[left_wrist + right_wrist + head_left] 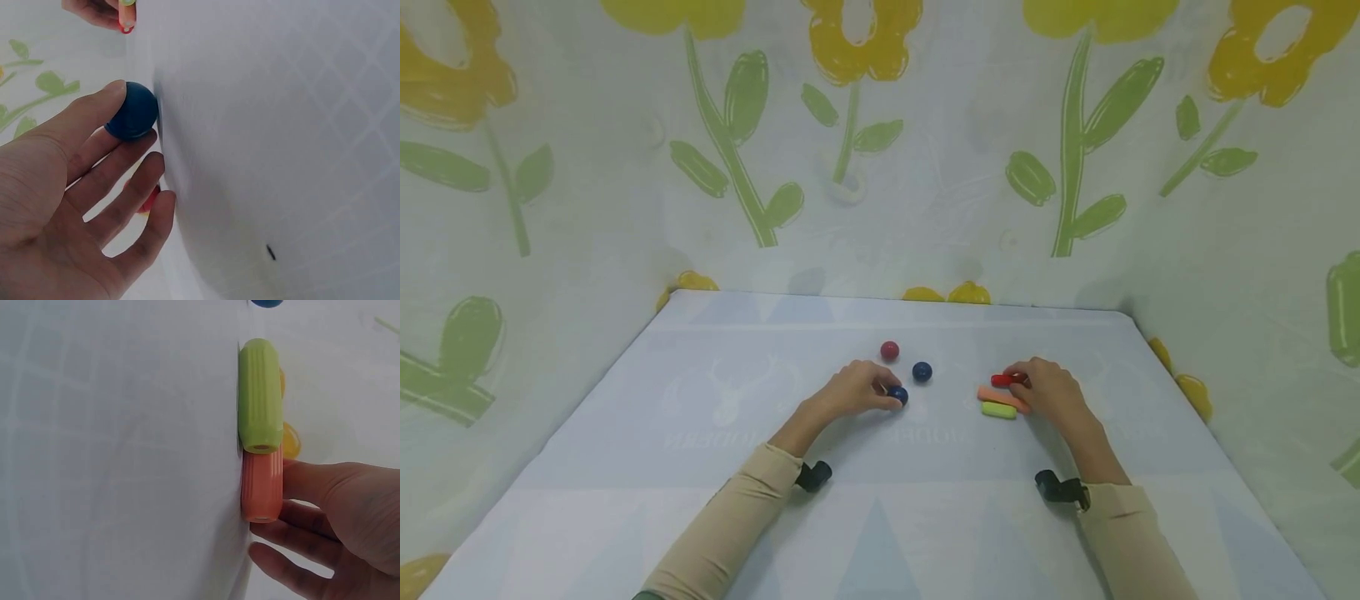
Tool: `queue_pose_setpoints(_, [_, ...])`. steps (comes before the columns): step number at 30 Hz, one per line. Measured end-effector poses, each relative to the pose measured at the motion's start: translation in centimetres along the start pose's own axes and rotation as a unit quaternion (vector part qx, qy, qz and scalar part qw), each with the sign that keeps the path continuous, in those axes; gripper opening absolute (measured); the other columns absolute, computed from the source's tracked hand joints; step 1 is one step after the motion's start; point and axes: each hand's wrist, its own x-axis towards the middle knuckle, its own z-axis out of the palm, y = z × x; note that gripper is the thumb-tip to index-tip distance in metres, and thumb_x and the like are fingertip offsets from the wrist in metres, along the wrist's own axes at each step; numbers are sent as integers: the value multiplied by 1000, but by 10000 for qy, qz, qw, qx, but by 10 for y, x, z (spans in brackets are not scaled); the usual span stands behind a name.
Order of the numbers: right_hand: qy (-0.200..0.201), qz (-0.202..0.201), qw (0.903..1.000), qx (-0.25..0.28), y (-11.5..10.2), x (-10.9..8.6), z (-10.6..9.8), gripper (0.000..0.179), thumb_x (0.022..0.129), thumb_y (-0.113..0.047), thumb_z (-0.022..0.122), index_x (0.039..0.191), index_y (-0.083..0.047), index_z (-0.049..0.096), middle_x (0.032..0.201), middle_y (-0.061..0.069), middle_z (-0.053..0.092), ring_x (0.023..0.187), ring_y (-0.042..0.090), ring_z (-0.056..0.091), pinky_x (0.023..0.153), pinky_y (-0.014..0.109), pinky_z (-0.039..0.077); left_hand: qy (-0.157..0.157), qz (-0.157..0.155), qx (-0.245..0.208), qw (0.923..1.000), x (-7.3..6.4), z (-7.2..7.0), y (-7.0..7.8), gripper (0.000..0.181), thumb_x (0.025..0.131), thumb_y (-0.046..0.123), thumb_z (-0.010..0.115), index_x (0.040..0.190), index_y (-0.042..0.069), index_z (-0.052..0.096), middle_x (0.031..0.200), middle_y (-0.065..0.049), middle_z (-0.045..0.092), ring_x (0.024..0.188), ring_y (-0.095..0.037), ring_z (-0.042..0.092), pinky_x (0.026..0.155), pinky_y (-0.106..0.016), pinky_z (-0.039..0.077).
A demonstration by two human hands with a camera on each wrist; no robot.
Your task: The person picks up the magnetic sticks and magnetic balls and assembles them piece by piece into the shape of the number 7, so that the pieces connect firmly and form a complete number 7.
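My left hand (857, 388) pinches a dark blue ball (898, 395) between thumb and fingers. In the left wrist view this ball (139, 112) sits at the thumb tip, right by the white tabletop, and the other fingers are spread. My right hand (1051, 387) grips the right end of a short red stick-shaped piece (1001, 380). Along its near side lie an orange ridged cylinder (997, 397) and a shorter yellow-green one (997, 410). From the right wrist, the green cylinder (260, 394) and orange cylinder (262, 494) hide the red piece.
A second dark blue ball (922, 372) and a red ball (890, 351) rest on the table beyond my left hand. Dark wrist mounts (814, 476) sit at both cuffs. Flower-printed curtains (925, 208) stand behind and beside the white table (895, 533).
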Motion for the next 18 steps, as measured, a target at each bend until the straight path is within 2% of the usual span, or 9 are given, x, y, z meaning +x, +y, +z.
queue_pose_setpoints(13, [176,-67,9998,-63,0,-1,2,30,89,-13,71,117,-7,69,104,18,68,84,28,59,75,45,54,-58,90,-3,9999,1,-3,0,35,84,28,78,116,15,73,103,3,75,87,-7,64,78,-22,53])
queue_pose_setpoints(18, [110,0,9999,5,1,0,2,31,89,-15,70,119,-7,68,107,19,67,87,29,60,79,47,55,-80,-54,-22,10000,2,-2,0,35,84,28,78,116,16,73,103,3,75,89,-9,65,80,-25,54])
